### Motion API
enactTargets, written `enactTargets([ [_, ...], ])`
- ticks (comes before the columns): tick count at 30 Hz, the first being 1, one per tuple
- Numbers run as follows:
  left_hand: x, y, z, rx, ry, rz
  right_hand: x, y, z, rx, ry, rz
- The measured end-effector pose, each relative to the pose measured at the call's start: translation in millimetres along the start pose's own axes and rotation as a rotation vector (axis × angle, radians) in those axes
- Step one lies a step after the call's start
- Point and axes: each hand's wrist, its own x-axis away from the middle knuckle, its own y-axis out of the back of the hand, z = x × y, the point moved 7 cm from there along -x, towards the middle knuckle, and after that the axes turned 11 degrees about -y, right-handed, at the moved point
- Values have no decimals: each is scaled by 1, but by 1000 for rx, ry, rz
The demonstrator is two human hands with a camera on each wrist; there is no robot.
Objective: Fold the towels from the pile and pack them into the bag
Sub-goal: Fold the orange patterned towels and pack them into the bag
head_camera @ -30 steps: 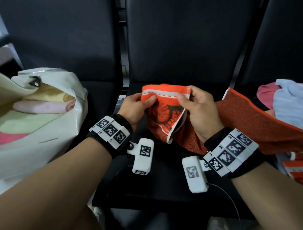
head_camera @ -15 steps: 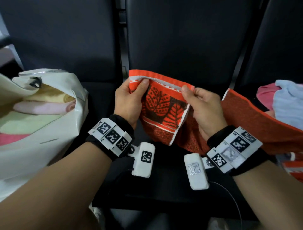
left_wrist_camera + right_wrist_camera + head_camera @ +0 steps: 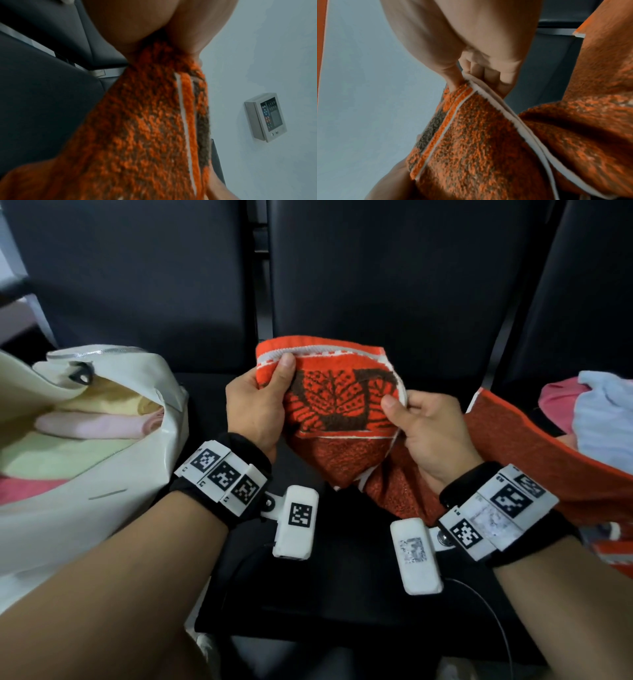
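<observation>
While we hold it up over the black seat (image 3: pixel 342 594), the scene reads so:
Left grip: our left hand (image 3: pixel 255 409) pinches the orange towel (image 3: pixel 337 409) at its top corner, thumb on the patterned face.
Right grip: our right hand (image 3: pixel 428 433) pinches the white-trimmed side edge, fingers curled behind.
Towel: stretched between both grips, its rest trailing right of the right grip.
Bag (image 3: pixel 113 474): left of the left grip, open, folded towels inside.
Pile (image 3: pixel 596 412): beyond the right grip.
</observation>
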Motion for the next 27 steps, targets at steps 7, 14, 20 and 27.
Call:
enactTargets([
  [7, 0, 2, -9, 28, 14, -58, -1, -1, 5, -16, 95, -13],
  [14, 20, -35, 5, 211, 220, 359, -1, 13, 17, -244, 153, -97],
  [20, 26, -37, 12, 154, 255, 417, 0, 19, 20, -338, 153, -84],
  [27, 15, -27, 1, 229, 42, 164, 11, -4, 16, -364, 84, 179],
])
